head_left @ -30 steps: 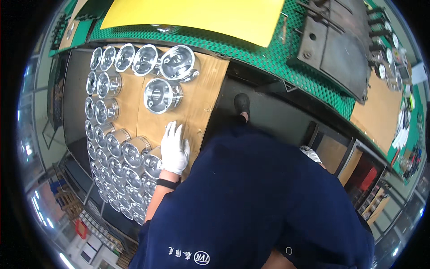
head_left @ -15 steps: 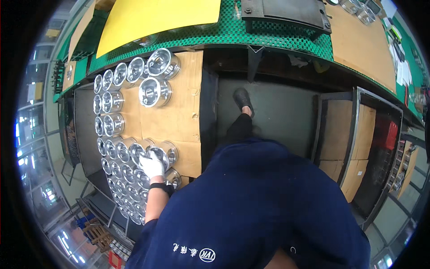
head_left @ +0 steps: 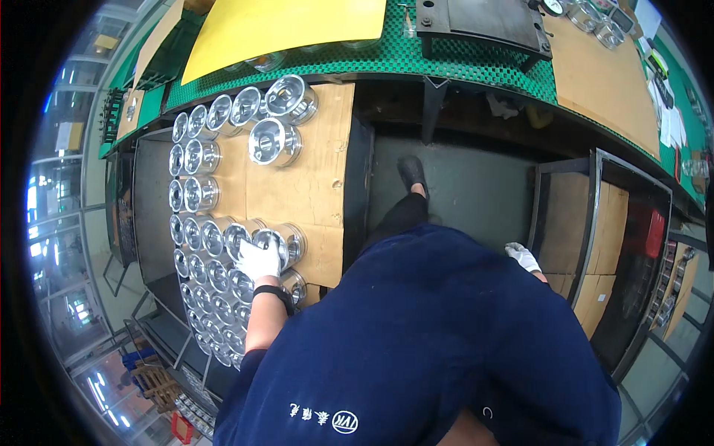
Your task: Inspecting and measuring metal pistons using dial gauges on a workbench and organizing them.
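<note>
My left hand (head_left: 260, 259), in a white glove with a black band at the wrist, grips the rim of a shiny metal piston (head_left: 281, 247). Its fingers reach into the piston's open top. This piston stands at the right end of a row, beside another piston (head_left: 239, 239). My gloved right hand (head_left: 523, 257) hangs at my right side, near the frame of a cart, its fingers loosely extended and nothing visible in them. Behind my left hand, a lone piston (head_left: 274, 142) stands on the brown cardboard (head_left: 297, 186).
Several rows of pistons (head_left: 199, 195) cover the cardboard's left side. Across the front runs a bench with a green mat (head_left: 394, 56), a yellow sheet (head_left: 282, 30) and a dark metal fixture (head_left: 483, 22). A metal-framed cart (head_left: 593, 223) with cardboard panels stands at the right.
My right hand has come into view at my right side. My left hand stays at the same piston. The whole scene has shifted slightly rightward with my head.
</note>
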Tool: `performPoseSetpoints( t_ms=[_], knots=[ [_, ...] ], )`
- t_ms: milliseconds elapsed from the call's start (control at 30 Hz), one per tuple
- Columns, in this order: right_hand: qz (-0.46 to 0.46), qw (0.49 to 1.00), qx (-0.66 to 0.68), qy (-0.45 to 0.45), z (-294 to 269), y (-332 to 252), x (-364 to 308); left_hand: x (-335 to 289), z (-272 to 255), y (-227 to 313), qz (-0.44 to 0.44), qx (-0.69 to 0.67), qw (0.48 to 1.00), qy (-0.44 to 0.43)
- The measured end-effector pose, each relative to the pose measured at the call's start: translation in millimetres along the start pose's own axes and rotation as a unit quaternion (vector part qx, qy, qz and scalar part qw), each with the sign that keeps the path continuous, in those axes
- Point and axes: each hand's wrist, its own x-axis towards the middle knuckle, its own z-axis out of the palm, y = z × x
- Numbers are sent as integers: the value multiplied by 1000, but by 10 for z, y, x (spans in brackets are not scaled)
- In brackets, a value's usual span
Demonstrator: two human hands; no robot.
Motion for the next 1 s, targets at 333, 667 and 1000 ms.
performPoseSetpoints(
  t_ms=[333,667,1000],
  knots=[
    [-71,907,-409,-63,-398,1521,800,491,221,-339,63,-98,992,-42],
    [-14,991,-130,5,-933,-755,917,792,-180,335,116,-143,980,-80],
    [-34,997,-67,5,-960,-2107,754,831,-263,971,53,-125,989,-64]
  ],
)
